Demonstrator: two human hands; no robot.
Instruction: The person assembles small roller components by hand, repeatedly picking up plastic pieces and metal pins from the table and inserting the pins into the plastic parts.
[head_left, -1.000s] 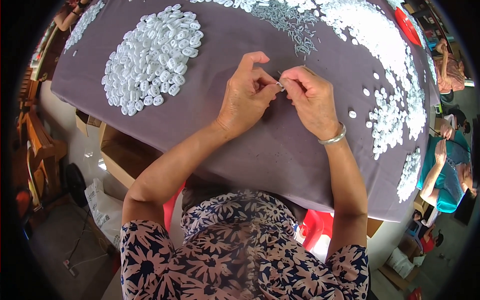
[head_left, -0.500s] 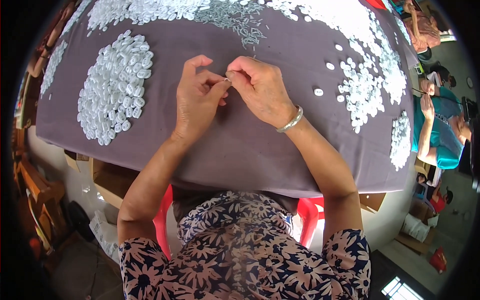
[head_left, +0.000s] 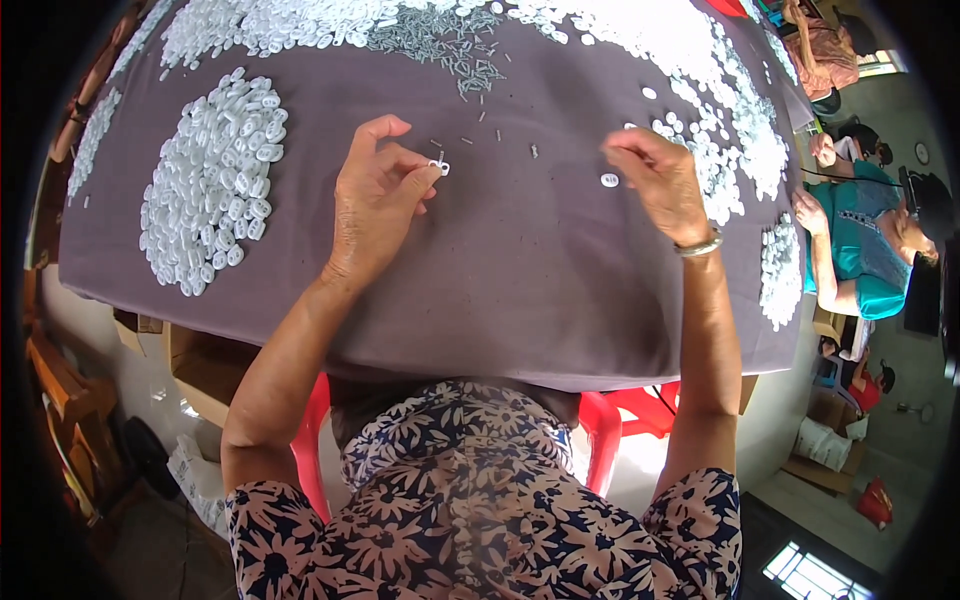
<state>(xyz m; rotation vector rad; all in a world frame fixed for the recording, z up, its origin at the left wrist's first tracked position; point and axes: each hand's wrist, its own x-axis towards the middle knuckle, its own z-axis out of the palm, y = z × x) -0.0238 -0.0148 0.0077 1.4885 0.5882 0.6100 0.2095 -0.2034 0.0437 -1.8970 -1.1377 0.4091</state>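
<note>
Between thumb and forefinger, my left hand (head_left: 385, 195) pinches a small white plastic piece (head_left: 442, 168). A thin grey bit sticks up from that piece. My right hand (head_left: 660, 180) is lifted off to the right, beside a single oval white plastic piece (head_left: 610, 180) with dark marking. Its fingers are bent and parted, and I see nothing in them. Beyond my left hand, several short thin grey pieces (head_left: 467, 141) lie scattered; they are too small to name surely.
A heap of oval white pieces (head_left: 215, 180) lies at the left, and loose white pieces (head_left: 715, 180) spread at the right. A grey pile of thin pieces (head_left: 440, 40) sits at the far middle. Brown cloth covers the table (head_left: 480, 290). A person in teal (head_left: 850, 230) sits at the right.
My right hand has left my left hand and moved right, toward the loose oval piece. The white piece stays in my left hand. The view has shifted slightly.
</note>
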